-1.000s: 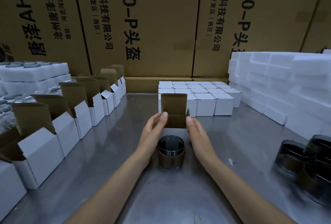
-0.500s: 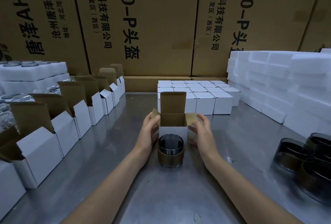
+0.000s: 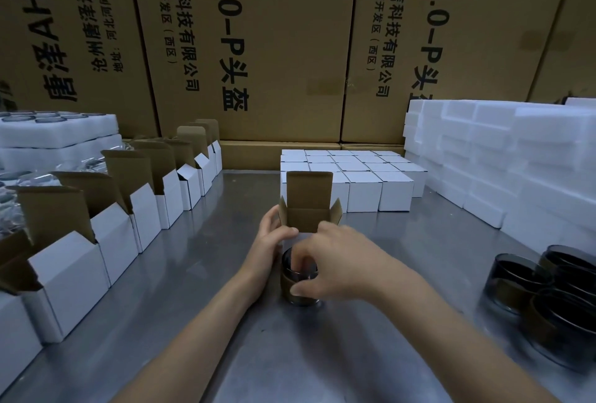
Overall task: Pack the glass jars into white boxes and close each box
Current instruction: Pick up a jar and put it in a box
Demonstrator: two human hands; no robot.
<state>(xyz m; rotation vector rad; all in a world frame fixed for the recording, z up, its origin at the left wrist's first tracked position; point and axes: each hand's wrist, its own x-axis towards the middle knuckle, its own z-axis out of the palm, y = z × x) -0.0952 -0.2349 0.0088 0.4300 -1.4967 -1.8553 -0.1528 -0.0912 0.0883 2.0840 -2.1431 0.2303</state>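
brown cartons [image 3: 274, 48] at back | white foam blocks [image 3: 503, 157] right | steel table [image 3: 290, 354]

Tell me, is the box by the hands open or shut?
Open. The box has its lid flap standing straight up and both side flaps spread out, showing the brown inside.

Steel table [image 3: 200, 273] carries open boxes [image 3: 106, 241], closed boxes [image 3: 364, 190], jars [image 3: 532, 293], foam blocks [image 3: 503, 157].

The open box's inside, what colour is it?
Brown cardboard inside the open box; head view.
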